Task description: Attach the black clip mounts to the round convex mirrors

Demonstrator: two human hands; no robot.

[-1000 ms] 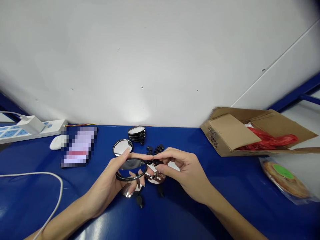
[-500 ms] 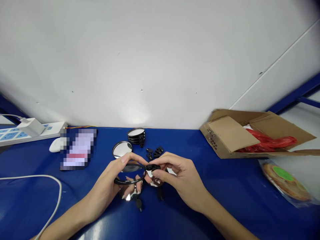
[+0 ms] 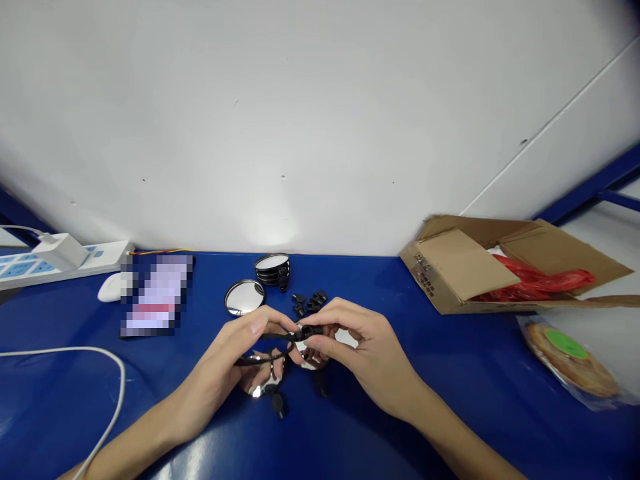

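My left hand is closed around the rim of a round, black-framed mirror, seen nearly edge-on. A small black clamp piece is pinched between the thumb and fingers of my right hand, meeting the mirror's right edge. Fingers partly cover the joint, so I cannot tell whether the two are fastened. Beneath my hands lie other round mirrors, partly hidden, with a black stem piece at the near side. Just beyond them are several loose black pieces and a single round mirror.
A stack of black-rimmed mirrors stands near the wall. To the right are an open cardboard box with red plastic and a bagged round item. A phone, power strip and white cable occupy the left.
The held mirror has tilted closer to edge-on, and the black clamp piece has turned slightly in my right fingers. Both hands stay in nearly the same place.
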